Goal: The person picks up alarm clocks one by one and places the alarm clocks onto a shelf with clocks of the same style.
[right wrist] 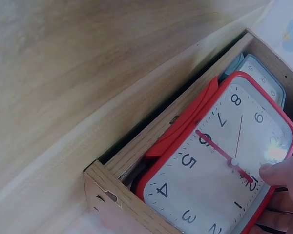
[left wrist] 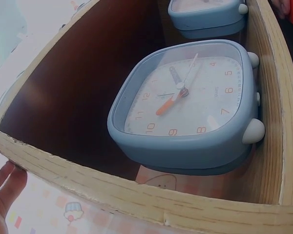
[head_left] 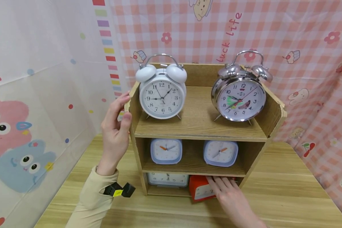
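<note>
My left hand (head_left: 115, 131) holds the upper left side panel of a small wooden shelf (head_left: 198, 138), thumb by its front edge. A red square-cornered clock (head_left: 196, 186) sits tilted at the right of the bottom level, its front jutting past the shelf edge. My right hand (head_left: 231, 198) grips this clock along its top side; in the right wrist view the thumb (right wrist: 278, 173) presses on its white face (right wrist: 205, 180). Beside it on the bottom level stands a blue-grey rectangular clock (head_left: 168, 179), partly hidden under the board above.
On the top board are a white twin-bell alarm clock (head_left: 162, 95) and a silver twin-bell alarm clock (head_left: 240, 98). Two pale blue clocks (head_left: 166, 151) stand on the middle level. The shelf rests on a wood-grain table (head_left: 285, 190), with patterned cloth (head_left: 193, 38) behind.
</note>
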Tool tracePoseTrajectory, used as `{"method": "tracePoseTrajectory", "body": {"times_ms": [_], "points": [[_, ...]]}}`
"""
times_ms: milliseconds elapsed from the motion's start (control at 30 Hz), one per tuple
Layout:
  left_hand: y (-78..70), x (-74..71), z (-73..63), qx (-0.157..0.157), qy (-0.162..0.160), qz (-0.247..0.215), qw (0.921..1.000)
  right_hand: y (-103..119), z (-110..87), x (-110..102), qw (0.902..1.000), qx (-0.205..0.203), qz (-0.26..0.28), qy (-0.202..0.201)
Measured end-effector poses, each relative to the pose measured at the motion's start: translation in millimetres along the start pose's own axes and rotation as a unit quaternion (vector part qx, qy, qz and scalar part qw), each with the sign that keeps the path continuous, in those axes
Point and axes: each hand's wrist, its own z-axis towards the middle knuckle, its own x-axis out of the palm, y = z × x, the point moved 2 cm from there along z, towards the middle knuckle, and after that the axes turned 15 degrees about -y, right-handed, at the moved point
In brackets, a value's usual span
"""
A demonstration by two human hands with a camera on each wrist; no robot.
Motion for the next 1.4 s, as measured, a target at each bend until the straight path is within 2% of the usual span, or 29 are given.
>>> {"method": "tracePoseTrajectory", "body": {"times_ms": [567, 1133, 1400], "points": [[0.2, -0.3, 0.4, 0.003, -0.001, -0.003, 1.0, 3, 2.6, 3, 0.9985, 0.032, 0.013, -0.043], [-0.1, 0.2, -0.2, 0.0, 0.002, -0.004, 1.0, 1, 1.6, 12, 0.9958, 0.044, 0.015, -0.078], [0.2, 0.2, -0.3, 0.001, 0.002, -0.002, 1.0, 0, 2.5, 15, 0.9956, 0.05, 0.016, -0.077]]}}
